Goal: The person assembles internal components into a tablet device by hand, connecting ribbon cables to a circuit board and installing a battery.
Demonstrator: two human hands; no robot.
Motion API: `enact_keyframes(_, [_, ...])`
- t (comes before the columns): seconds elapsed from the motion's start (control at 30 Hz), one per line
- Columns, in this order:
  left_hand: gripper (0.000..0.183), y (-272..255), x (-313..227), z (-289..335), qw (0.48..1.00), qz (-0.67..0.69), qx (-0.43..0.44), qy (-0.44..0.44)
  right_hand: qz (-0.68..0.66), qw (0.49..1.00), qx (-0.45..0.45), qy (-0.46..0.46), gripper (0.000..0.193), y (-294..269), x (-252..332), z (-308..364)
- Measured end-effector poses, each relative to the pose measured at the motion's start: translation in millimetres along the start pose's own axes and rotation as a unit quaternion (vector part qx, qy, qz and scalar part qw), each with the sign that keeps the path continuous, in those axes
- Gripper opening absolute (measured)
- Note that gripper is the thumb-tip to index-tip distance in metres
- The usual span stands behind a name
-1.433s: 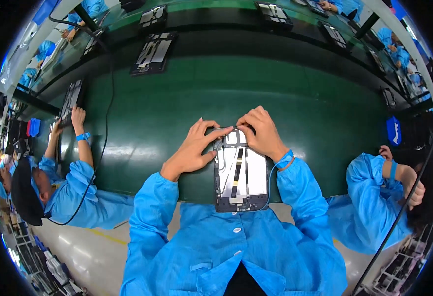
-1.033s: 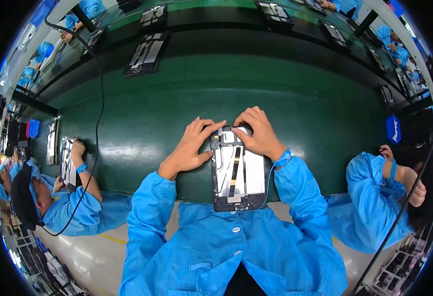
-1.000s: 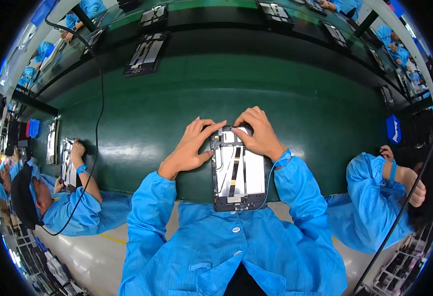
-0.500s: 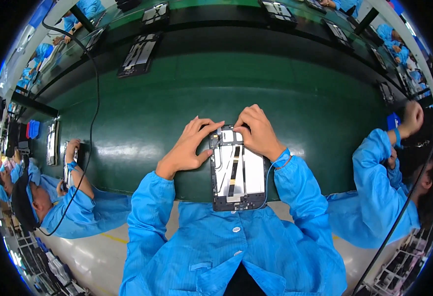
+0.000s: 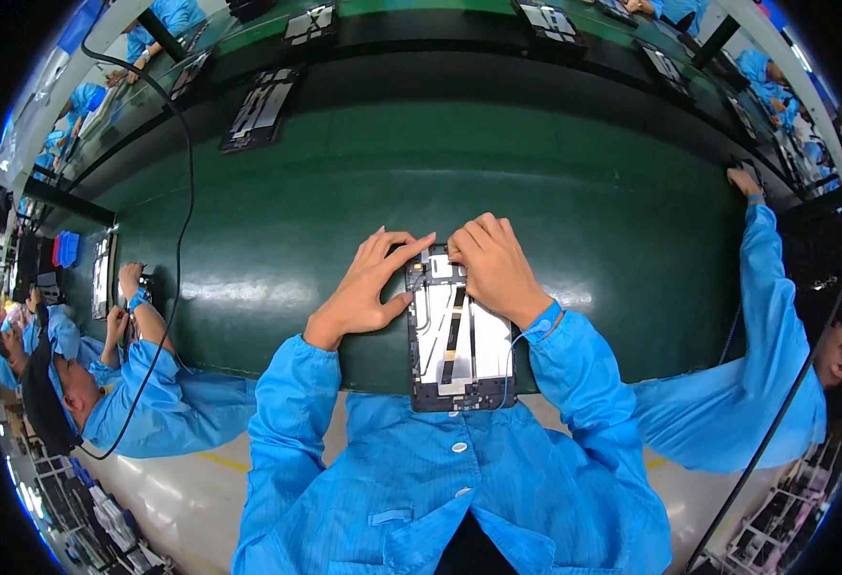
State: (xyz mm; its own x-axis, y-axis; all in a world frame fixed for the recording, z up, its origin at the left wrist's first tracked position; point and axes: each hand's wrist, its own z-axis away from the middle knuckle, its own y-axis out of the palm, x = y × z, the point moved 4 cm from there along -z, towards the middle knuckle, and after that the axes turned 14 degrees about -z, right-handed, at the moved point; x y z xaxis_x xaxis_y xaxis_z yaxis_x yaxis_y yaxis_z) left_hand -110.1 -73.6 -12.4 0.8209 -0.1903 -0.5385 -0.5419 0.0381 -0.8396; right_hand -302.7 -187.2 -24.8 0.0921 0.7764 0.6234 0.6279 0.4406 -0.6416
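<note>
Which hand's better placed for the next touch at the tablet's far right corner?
Probably the right hand: it's curled over that corner of the tablet. The left hand is spread by the far left corner.

Everything's shot from the head through one wide fisheye, pointed down at the counter (image 5: 344,201), with the tablet (image 5: 459,331) caught pretty close, around mid-frame.

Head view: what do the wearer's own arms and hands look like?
Long bright-blue fabric sleeves cover both arms down to the wrists. The left hand and right hand are bare, no gloves. The right wrist wears a light-blue band with a thin bluish cord coming off it; no band shows on the left wrist. No markings readable on the sleeves.
</note>
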Motion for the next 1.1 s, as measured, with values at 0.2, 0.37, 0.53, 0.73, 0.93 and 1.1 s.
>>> enact_keyframes(0.2, [0.092, -3.5, -5.6, -0.3, 1.000, -0.026, 0.005, 0.003, -0.020, 1.000, -0.006, 0.009, 0.018, -3.0, 9.5, -0.5])
enact_keyframes(0.37, [0.093, -5.2, -8.9, -1.7, 1.000, -0.030, 0.000, -0.007, -0.077, 0.997, 0.007, 0.013, 0.015, -4.3, 14.7, 0.2])
enact_keyframes(0.53, [0.091, 0.4, -6.6, -1.3, 0.999, -0.040, -0.005, -0.010, -0.095, 0.994, 0.039, 0.030, 0.019, -2.5, 3.4, 7.9])
enact_keyframes(0.73, [0.090, 5.0, -3.3, -0.2, 0.999, -0.034, -0.024, -0.029, -0.100, 0.992, 0.055, 0.056, 0.011, -3.8, -1.7, 11.9])
enact_keyframes(0.93, [0.089, 8.4, -2.2, -0.5, 0.999, -0.033, -0.029, -0.030, -0.180, 0.976, 0.055, 0.109, 0.011, -2.8, -10.7, 15.7])
enact_keyframes(1.1, [0.089, 8.6, -2.5, -0.2, 0.998, -0.045, -0.033, -0.028, -0.212, 0.972, -0.006, 0.103, 0.017, -4.6, -16.0, 10.9])
